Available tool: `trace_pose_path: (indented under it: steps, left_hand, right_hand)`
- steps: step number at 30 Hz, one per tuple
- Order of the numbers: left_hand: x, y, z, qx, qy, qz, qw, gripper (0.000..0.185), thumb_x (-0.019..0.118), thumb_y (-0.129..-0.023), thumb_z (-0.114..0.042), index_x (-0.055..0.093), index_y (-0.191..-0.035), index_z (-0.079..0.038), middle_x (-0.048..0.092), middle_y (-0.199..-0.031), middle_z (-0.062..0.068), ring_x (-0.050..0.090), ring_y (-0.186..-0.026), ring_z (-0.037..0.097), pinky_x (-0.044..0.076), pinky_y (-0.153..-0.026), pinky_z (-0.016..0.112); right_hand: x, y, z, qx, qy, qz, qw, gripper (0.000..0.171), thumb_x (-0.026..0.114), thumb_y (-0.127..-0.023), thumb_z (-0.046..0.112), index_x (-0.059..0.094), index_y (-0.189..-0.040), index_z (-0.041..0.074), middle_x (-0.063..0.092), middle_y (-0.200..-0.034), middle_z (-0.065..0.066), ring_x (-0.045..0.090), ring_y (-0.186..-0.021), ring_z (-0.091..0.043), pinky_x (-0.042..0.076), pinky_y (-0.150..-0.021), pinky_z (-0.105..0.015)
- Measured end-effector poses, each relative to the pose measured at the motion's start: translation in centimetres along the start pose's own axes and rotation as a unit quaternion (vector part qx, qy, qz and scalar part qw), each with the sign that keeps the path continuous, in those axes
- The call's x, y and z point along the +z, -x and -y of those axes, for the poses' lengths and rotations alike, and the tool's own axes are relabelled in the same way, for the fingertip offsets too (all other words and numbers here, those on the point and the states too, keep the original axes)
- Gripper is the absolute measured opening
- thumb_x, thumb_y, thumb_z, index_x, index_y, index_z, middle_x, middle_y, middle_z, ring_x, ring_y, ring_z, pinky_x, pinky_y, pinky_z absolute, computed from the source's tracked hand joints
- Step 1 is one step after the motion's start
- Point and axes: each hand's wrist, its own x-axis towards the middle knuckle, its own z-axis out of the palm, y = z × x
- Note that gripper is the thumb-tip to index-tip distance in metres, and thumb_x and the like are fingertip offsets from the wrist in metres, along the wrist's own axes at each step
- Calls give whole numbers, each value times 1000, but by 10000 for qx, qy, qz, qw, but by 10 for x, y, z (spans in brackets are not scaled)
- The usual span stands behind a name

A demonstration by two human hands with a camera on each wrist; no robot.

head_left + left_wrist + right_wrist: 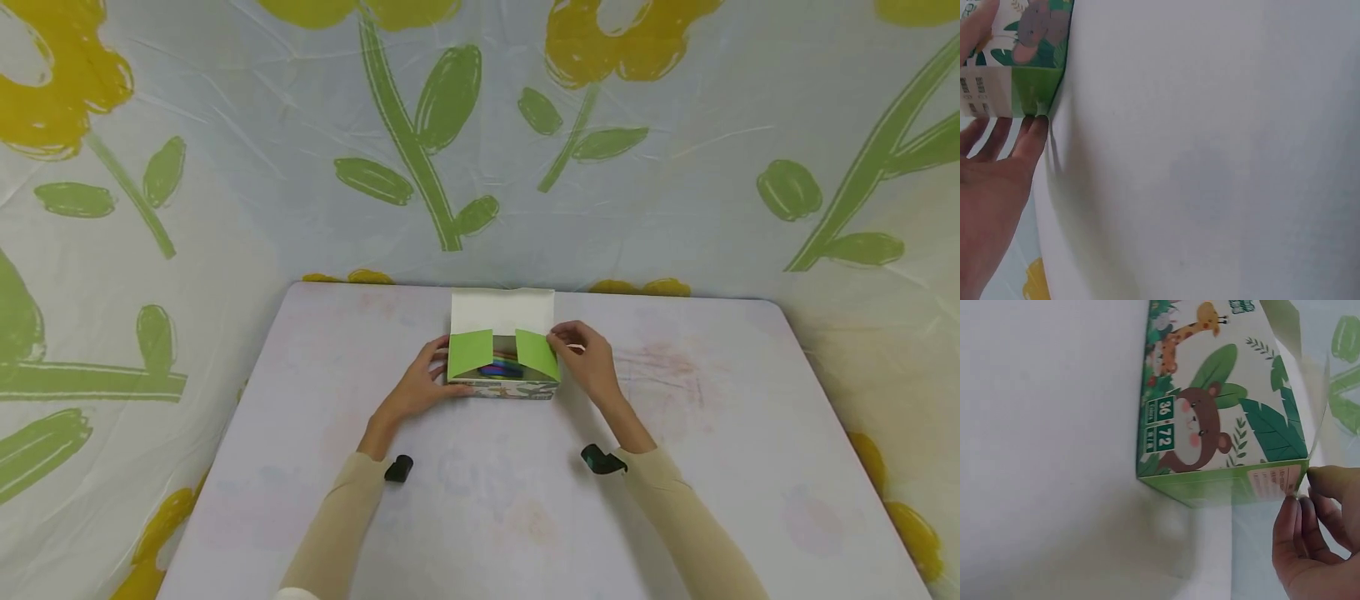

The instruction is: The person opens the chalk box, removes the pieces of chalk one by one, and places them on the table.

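A cardboard box printed with cartoon animals stands on the table, its white lid raised at the back. Two green side flaps lean in over the opening. Between them show several colourful sticks, too small to identify. My left hand holds the box's left end, thumb at the front and fingers along the green side. With thumb and fingertips, my right hand pinches the right green flap at the box's top right edge; the right wrist view shows this hand at that corner, below the bear picture.
The pale table carries faint coloured stains, with reddish marks right of the box. Behind and at both sides hangs a flower-patterned cloth. A dark wrist camera sits on the left sleeve and another on the right.
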Motion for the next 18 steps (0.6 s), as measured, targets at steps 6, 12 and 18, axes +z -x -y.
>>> trace_pose_path:
  steps: [6, 12, 18]
  left_hand:
    - [5, 6, -9, 151, -270, -121, 9994, 102, 89, -84, -23, 24, -162, -8, 36, -156, 10, 41, -140, 27, 40, -117, 42]
    - [9, 10, -18, 463, -417, -434, 9971, 93, 85, -87, -26, 30, -159, -6, 39, -152, 11, 44, -136, 28, 44, -114, 45]
    - [16, 18, -27, 785, -778, -997, 9889, 79, 84, -89, -23, 42, -153, -1, 44, -146, 18, 50, -128, 32, 51, -105, 49]
  right_hand:
    - [-2, 17, -6, -440, -69, 65, 9990, 29, 73, -98, 17, 66, -120, -1, 68, -116, -16, 66, -106, -28, 52, -87, -14]
    - [-2, 36, 7, -725, -386, 152, 9965, 38, 75, -94, 4, 60, -125, -11, 60, -124, -27, 62, -111, -41, 54, -99, -48]
    - [0, 44, 0, -946, -513, 338, 9936, 52, 83, -85, 2, 57, -129, -9, 55, -129, -24, 58, -119, -36, 53, -103, -37]
